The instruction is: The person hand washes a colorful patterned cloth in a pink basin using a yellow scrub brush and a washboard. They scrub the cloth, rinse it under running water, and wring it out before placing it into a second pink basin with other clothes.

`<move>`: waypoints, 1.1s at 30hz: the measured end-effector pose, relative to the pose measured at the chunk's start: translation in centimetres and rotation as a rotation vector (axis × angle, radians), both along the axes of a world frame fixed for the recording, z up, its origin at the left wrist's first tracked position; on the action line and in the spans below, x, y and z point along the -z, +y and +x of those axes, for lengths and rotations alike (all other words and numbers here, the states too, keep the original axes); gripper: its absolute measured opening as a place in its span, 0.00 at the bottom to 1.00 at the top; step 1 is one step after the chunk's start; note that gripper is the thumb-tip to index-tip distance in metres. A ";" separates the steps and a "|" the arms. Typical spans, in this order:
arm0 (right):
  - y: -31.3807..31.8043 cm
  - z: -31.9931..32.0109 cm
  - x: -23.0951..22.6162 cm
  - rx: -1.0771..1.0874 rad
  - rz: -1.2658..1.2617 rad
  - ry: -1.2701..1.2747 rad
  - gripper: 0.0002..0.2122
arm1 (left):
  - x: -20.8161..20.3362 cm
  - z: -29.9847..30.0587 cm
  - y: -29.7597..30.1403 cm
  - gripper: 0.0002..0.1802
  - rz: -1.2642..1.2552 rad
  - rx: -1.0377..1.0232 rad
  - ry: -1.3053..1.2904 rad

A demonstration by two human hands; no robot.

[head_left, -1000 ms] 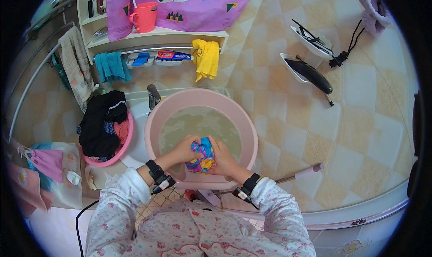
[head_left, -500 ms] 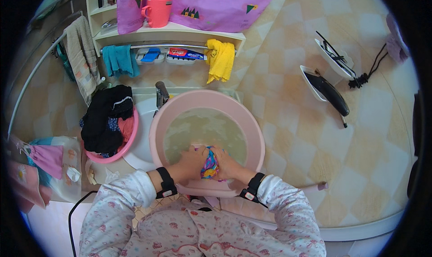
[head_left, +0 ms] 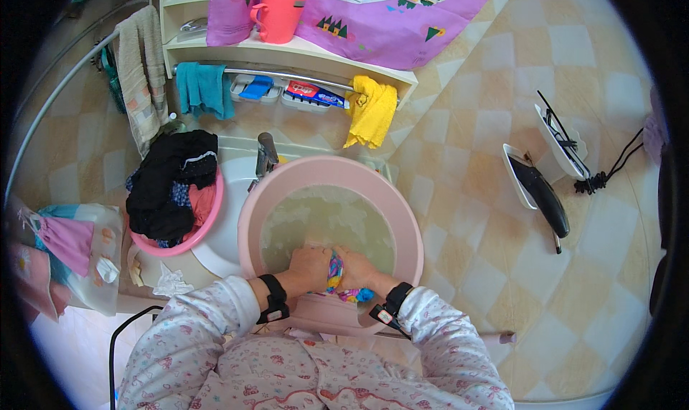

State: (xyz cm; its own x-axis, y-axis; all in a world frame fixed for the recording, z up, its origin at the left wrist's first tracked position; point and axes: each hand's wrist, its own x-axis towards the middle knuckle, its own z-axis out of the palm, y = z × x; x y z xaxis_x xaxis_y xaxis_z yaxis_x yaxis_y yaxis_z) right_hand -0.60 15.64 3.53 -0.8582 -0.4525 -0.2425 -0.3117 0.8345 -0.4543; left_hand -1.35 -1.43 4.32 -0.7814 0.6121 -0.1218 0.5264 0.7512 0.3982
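Observation:
A large pink basin (head_left: 251,230) holds cloudy, greyish-green water (head_left: 326,216) with some foam. Over its near side, my left hand (head_left: 310,266) and my right hand (head_left: 355,268) are closed side by side around a wet multicoloured cloth (head_left: 334,270). A strip of the cloth shows between the hands, and a bunched end comes out below my right hand by the basin's near wall. The rest of it is hidden in my grip. Both hands are close to the water's surface.
Left of the basin, a smaller pink tub (head_left: 165,252) of dark and pink clothes stands by a white sink (head_left: 233,216) with a metal faucet (head_left: 266,151). A shelf (head_left: 237,51) with a towel rail is behind. A black hair clipper (head_left: 538,193) hangs on the right wall.
My hands have moved slightly down in the picture and closed more tightly together. The cloth's bunched end now sticks out toward the right. The view has shifted a little.

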 end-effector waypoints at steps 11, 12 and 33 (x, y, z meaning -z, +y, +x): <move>0.3 1.4 -0.1 0.123 -0.170 -0.015 0.38 | 2.2 -0.8 -0.6 0.38 0.016 0.011 -0.038; 0.1 2.4 -0.1 0.155 -0.163 0.102 0.37 | 2.4 -0.8 -1.4 0.39 0.211 -0.111 -0.161; -2.0 6.3 1.1 0.741 -0.303 0.250 0.35 | 0.6 4.7 -4.7 0.42 0.702 -0.131 -0.033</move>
State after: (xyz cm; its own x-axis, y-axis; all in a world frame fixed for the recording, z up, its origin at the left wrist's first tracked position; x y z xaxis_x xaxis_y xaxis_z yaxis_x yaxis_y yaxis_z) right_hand 5.73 13.62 2.43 -0.9713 0.2353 0.0360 0.1481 0.7159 -0.6824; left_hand 3.31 -6.16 3.77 -0.8567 0.4556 0.2417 0.4285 0.3680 0.8252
